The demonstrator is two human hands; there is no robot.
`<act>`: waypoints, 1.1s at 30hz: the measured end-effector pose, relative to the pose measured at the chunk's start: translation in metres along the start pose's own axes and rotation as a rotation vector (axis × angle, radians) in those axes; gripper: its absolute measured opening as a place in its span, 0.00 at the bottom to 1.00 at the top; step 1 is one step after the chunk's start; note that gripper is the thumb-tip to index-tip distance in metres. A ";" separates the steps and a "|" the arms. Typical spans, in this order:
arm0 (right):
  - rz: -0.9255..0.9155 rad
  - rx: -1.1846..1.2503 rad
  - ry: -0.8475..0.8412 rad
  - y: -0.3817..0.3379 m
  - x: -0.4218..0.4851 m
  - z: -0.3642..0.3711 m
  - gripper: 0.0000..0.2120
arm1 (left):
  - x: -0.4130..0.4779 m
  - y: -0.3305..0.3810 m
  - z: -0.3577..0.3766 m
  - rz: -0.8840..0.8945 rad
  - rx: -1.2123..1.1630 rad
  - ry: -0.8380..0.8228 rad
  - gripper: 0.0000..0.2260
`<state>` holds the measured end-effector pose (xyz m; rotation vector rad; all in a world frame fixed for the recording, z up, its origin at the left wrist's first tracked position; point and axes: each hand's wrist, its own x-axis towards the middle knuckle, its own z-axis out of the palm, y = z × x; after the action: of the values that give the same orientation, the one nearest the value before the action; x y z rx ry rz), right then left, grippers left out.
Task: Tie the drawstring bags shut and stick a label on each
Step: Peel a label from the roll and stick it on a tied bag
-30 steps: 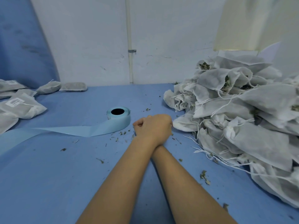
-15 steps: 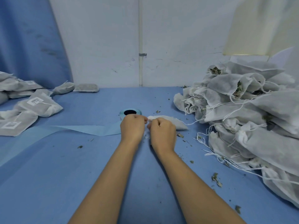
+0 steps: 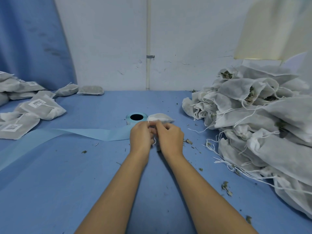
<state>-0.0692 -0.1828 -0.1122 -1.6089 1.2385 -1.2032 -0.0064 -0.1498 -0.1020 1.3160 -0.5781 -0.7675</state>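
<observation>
A small white drawstring bag (image 3: 160, 118) lies on the blue table just beyond my hands. My left hand (image 3: 141, 137) and my right hand (image 3: 170, 138) sit side by side at the bag's near end, both pinching its white drawstring between fingertips. A loop of string hangs between the hands. The bag's mouth is hidden behind my fingers. A light blue label roll (image 3: 135, 119) stands right behind my left hand, and its backing strip (image 3: 70, 134) trails off to the left.
A big heap of open, filled bags (image 3: 263, 125) with loose strings takes up the right side. Tied, labelled bags (image 3: 38, 107) lie at the left. Dried leaf bits (image 3: 226, 187) are scattered on the table (image 3: 50, 191). A white wall stands behind.
My hands were crossed over the bag a second ago; they have uncrossed and now sit side by side, pulling the string. The bag has come into view beyond them.
</observation>
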 end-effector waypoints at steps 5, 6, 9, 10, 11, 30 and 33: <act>0.080 0.192 -0.167 -0.001 -0.001 0.002 0.20 | -0.003 -0.003 -0.002 0.017 0.067 -0.019 0.10; 0.085 0.218 -0.179 -0.001 0.000 0.002 0.18 | -0.003 -0.004 -0.002 0.007 0.054 -0.039 0.11; 0.124 0.273 -0.225 -0.001 0.004 -0.003 0.13 | -0.004 -0.003 -0.003 -0.010 0.044 -0.097 0.10; 0.148 0.304 -0.242 -0.001 0.005 -0.004 0.12 | -0.004 -0.003 -0.002 -0.011 0.056 -0.110 0.10; 0.180 0.345 -0.253 -0.002 0.006 -0.006 0.12 | -0.004 -0.002 -0.002 -0.012 0.070 -0.125 0.11; 0.366 0.657 -0.252 -0.005 0.013 -0.015 0.08 | 0.002 -0.018 -0.013 0.345 0.577 -0.035 0.07; 0.175 0.391 -0.127 -0.003 0.013 -0.012 0.07 | 0.002 -0.017 -0.021 0.479 0.821 0.044 0.07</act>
<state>-0.0790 -0.1950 -0.1033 -1.2427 0.9703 -1.1313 0.0082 -0.1397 -0.1230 1.8225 -1.1952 -0.0784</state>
